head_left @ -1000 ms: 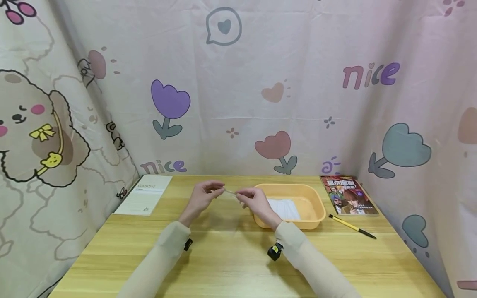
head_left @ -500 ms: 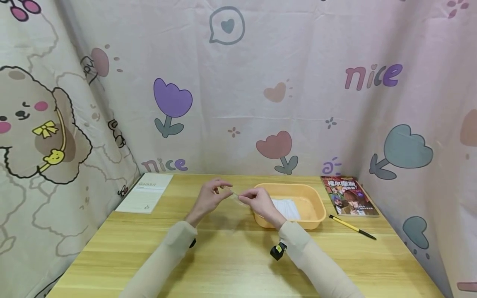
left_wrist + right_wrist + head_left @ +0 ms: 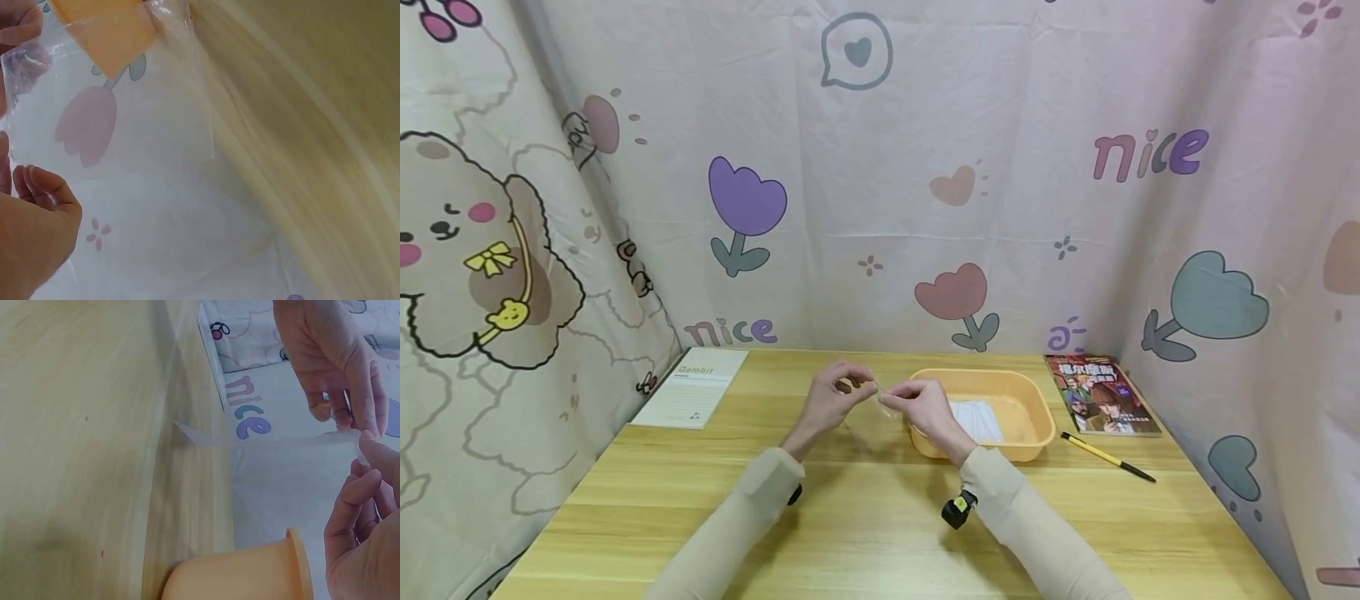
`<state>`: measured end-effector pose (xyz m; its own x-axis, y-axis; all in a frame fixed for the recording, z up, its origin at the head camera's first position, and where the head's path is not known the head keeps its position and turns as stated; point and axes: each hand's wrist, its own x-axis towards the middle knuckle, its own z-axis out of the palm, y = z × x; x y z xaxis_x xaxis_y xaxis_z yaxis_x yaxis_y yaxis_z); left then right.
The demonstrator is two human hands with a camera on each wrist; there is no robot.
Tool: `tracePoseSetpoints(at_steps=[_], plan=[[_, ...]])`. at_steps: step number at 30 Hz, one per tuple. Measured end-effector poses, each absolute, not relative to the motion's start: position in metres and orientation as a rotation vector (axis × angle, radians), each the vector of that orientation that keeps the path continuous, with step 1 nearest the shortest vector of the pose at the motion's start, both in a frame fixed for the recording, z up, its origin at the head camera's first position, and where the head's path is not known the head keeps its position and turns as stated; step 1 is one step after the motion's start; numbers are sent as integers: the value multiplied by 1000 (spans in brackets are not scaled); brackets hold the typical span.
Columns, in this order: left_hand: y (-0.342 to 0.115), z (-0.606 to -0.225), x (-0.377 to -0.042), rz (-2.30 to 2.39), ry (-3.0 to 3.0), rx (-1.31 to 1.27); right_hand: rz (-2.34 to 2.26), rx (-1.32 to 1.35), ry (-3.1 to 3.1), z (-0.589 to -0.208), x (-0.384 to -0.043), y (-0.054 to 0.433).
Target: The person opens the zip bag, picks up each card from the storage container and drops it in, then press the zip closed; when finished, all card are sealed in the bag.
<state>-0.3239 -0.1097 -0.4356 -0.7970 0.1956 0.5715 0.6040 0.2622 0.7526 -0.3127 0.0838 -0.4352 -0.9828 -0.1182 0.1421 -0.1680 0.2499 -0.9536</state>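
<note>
A clear plastic bag (image 3: 156,119) hangs from my hands above the table, hardly visible in the head view. My left hand (image 3: 833,400) pinches its upper edge between thumb and index finger. Close beside it, my right hand (image 3: 931,413) pinches the same edge, thumb against index finger. Seen from the right wrist, the bag (image 3: 281,444) is nearly edge-on, a thin sheet running out from the fingertips. The right forearm passes in front of a yellow-orange plastic basin (image 3: 1033,417) with white folded material (image 3: 976,419) lying in it.
A pale notebook (image 3: 691,390) lies at the back left of the wooden table (image 3: 880,533). At the right are a colourful book (image 3: 1103,396) and a yellow-and-black pen (image 3: 1108,457). A printed curtain (image 3: 850,183) hangs behind the table.
My left hand has moved right, bringing its fingertips close to the right hand's. The stretch of bag edge between them has shortened. The right hand has shifted only slightly.
</note>
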Motion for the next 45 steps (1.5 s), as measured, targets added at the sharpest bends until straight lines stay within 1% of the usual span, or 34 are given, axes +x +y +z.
tracePoseSetpoints(at_steps=[7, 13, 18, 24, 32, 35, 41, 45], plan=[[-100, -413, -299, -1658, -2230, -672, 1920, 265, -2424, -437, -311, 84], [-94, -412, -297, -1687, -2265, -614, 1818, 278, -2436, -437, -309, 84], [-90, -416, -298, -1726, -2323, -596, 1723, 299, -2448, -439, -309, 83], [-88, -437, -314, -1750, -2333, -596, 1600, 337, -2465, -441, -309, 82], [-86, -444, -317, -1794, -2325, -613, 1611, 374, -2470, -444, -311, 81], [-87, -443, -316, -1806, -2331, -592, 1684, 380, -2448, -446, -312, 82], [-90, -438, -317, -1936, -2321, -553, 2182, 307, -2283, -447, -311, 83], [-91, -437, -318, -1992, -2322, -560, 2376, 257, -2185, -445, -312, 83]])
